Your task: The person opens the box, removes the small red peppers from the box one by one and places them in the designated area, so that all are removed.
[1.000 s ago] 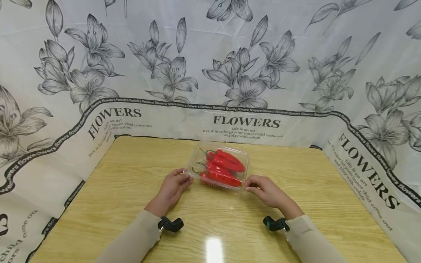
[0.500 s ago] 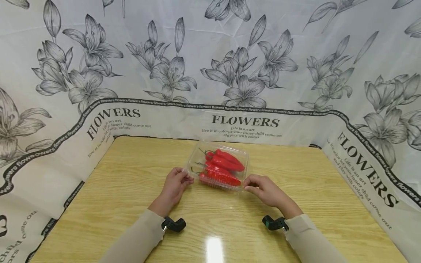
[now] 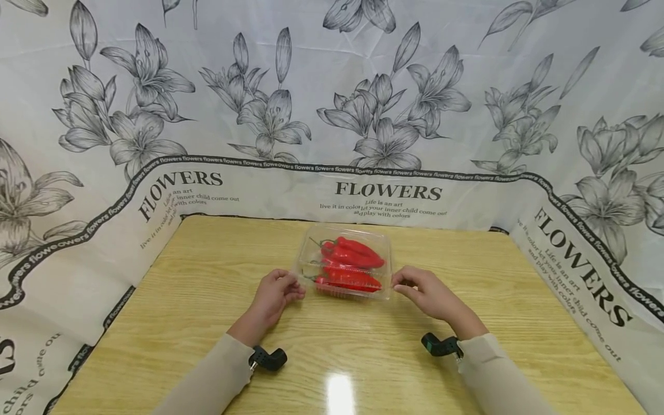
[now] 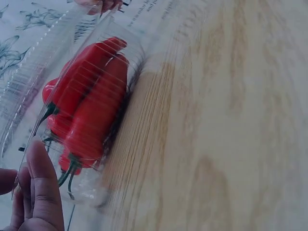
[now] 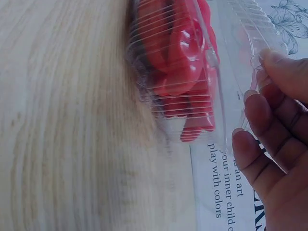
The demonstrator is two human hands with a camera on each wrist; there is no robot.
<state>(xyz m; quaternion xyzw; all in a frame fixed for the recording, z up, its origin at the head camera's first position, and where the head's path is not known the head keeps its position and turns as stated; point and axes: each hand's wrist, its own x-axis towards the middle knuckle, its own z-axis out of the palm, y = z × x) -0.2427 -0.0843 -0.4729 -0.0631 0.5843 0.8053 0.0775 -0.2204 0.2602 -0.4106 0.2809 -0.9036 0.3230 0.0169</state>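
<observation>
A clear plastic clamshell box (image 3: pixel 388 253) lies on the wooden table, holding several red peppers (image 3: pixel 355 253) with green stems. On its left side, my left hand (image 3: pixel 276 295) pinches the box's thin clear edge between thumb and fingers. My right hand (image 3: pixel 426 292) pinches the edge at the right front corner, thumb and index finger together, other fingers loosely bent. The right wrist view shows the ridged lid (image 5: pixel 255 21) standing apart from the ribbed base (image 5: pixel 161 82). In the left wrist view, pepper stems (image 4: pixel 68 173) point toward my left fingers (image 4: pixel 44 178).
The wood-grain table (image 3: pixel 218 259) reaches back to a white cloth (image 3: pixel 275 199) printed with flowers and lettering, which hangs behind and along both sides. A dark wrist device (image 3: pixel 268 358) sits below my left cuff, another dark device (image 3: pixel 441 344) below my right.
My right hand has shifted slightly right and away from me with the box's edge. The lid's ridged line now crosses the peppers differently. My left hand has barely moved.
</observation>
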